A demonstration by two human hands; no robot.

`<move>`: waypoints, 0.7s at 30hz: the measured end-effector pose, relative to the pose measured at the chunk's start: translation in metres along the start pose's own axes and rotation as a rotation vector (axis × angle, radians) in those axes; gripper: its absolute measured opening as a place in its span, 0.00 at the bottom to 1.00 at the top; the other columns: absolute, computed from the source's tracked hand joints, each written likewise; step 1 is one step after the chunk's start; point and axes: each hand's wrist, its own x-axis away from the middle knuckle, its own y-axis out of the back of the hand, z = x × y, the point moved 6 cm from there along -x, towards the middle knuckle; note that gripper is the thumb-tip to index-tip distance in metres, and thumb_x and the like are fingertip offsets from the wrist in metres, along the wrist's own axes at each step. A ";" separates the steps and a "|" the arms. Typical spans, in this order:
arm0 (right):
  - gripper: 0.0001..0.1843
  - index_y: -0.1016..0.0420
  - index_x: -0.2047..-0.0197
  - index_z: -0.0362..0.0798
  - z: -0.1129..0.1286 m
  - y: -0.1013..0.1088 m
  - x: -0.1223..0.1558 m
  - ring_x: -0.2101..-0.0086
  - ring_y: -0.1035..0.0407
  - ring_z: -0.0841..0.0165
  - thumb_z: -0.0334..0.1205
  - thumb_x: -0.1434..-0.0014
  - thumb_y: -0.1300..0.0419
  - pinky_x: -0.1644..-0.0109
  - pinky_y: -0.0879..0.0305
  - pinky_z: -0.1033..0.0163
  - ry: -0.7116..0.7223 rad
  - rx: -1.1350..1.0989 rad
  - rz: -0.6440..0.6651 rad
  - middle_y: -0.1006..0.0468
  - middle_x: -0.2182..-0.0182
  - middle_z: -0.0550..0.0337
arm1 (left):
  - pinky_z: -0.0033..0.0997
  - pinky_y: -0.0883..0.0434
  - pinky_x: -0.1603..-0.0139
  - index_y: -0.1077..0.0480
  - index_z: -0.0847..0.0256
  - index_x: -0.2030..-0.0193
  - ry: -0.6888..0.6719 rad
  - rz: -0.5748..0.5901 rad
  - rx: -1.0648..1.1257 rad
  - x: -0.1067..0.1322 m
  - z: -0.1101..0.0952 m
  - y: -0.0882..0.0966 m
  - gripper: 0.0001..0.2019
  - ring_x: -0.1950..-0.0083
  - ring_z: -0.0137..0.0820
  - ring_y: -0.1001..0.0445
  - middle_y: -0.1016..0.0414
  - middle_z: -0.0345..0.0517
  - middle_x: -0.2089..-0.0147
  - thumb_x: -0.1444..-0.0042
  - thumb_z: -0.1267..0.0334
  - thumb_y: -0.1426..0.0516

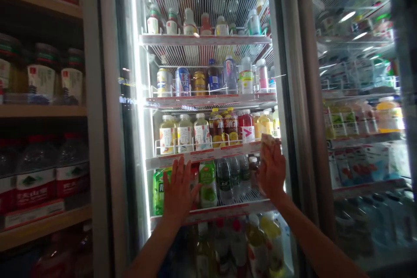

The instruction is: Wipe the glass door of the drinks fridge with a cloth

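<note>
In front of me stands a lit drinks fridge with a glass door; faint reflections (130, 100) show on the glass. My left hand (179, 189) is open, fingers apart and pointing up, in front of a lower shelf of bottles; whether its palm touches the glass I cannot tell. My right hand (273, 171) is raised near the door's right side, its fingers closed over a pale, crumpled cloth (267, 141). Behind that cloth are yellow drink bottles (264, 124). A green bottle (207, 182) is seen between my hands.
A metal door frame (301, 95) runs up the right side, with another fridge of drinks beyond it. On the left, a wooden shelf (42, 110) carries several bottles, with large red-labelled water bottles (35, 178) below. A bright light strip (139, 87) lines the fridge's left edge.
</note>
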 end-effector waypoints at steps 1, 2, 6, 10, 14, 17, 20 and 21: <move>0.34 0.56 0.32 0.52 0.002 -0.002 -0.001 0.35 0.57 0.57 0.30 0.40 0.53 0.37 0.47 0.46 0.049 -0.010 0.034 0.54 0.33 0.54 | 0.57 0.54 0.34 0.61 0.65 0.31 0.000 -0.001 -0.001 0.000 0.000 0.000 0.34 0.30 0.46 0.57 0.51 0.62 0.32 0.39 0.51 0.54; 0.35 0.56 0.32 0.53 0.006 -0.005 -0.001 0.35 0.56 0.58 0.29 0.41 0.53 0.37 0.48 0.47 0.136 -0.028 0.098 0.52 0.33 0.55 | 0.57 0.54 0.34 0.61 0.64 0.31 0.002 -0.001 -0.003 0.000 0.000 0.000 0.34 0.29 0.45 0.57 0.51 0.61 0.32 0.38 0.51 0.54; 0.34 0.55 0.32 0.56 -0.007 -0.006 -0.009 0.35 0.54 0.59 0.30 0.40 0.53 0.36 0.49 0.46 0.192 -0.004 0.151 0.50 0.33 0.56 | 0.57 0.55 0.34 0.63 0.64 0.31 -0.005 0.003 0.000 0.000 0.000 0.000 0.34 0.29 0.45 0.59 0.52 0.61 0.31 0.38 0.51 0.54; 0.33 0.56 0.32 0.51 -0.036 0.009 -0.016 0.35 0.57 0.54 0.31 0.39 0.53 0.38 0.47 0.44 -0.058 0.053 -0.063 0.57 0.32 0.52 | 0.58 0.55 0.34 0.63 0.64 0.31 0.000 -0.001 0.001 0.000 -0.001 0.001 0.34 0.29 0.45 0.58 0.52 0.61 0.31 0.38 0.52 0.54; 0.35 0.56 0.32 0.56 -0.008 -0.006 -0.007 0.36 0.53 0.59 0.29 0.41 0.53 0.37 0.46 0.48 0.249 -0.022 0.212 0.51 0.33 0.56 | 0.58 0.55 0.34 0.63 0.64 0.31 -0.008 -0.017 0.003 0.000 -0.001 0.001 0.34 0.29 0.45 0.59 0.51 0.62 0.32 0.38 0.51 0.55; 0.34 0.55 0.32 0.54 -0.005 -0.003 -0.011 0.35 0.54 0.57 0.30 0.40 0.54 0.38 0.48 0.45 0.116 0.008 0.101 0.52 0.33 0.54 | 0.58 0.55 0.34 0.62 0.64 0.31 -0.004 0.002 0.009 0.001 0.000 -0.001 0.34 0.29 0.45 0.59 0.52 0.62 0.31 0.38 0.51 0.54; 0.34 0.54 0.32 0.50 0.010 -0.005 -0.014 0.35 0.57 0.55 0.29 0.41 0.54 0.38 0.47 0.45 0.024 0.001 0.050 0.53 0.33 0.51 | 0.58 0.56 0.34 0.60 0.64 0.31 0.007 0.017 0.013 0.001 0.001 -0.003 0.34 0.29 0.45 0.58 0.51 0.61 0.32 0.39 0.52 0.52; 0.35 0.54 0.32 0.51 0.023 -0.010 -0.013 0.35 0.56 0.57 0.28 0.42 0.54 0.38 0.47 0.46 0.111 -0.031 0.119 0.51 0.33 0.52 | 0.58 0.55 0.34 0.60 0.64 0.31 0.013 0.023 0.013 0.001 0.002 -0.003 0.34 0.30 0.46 0.57 0.51 0.61 0.32 0.39 0.52 0.52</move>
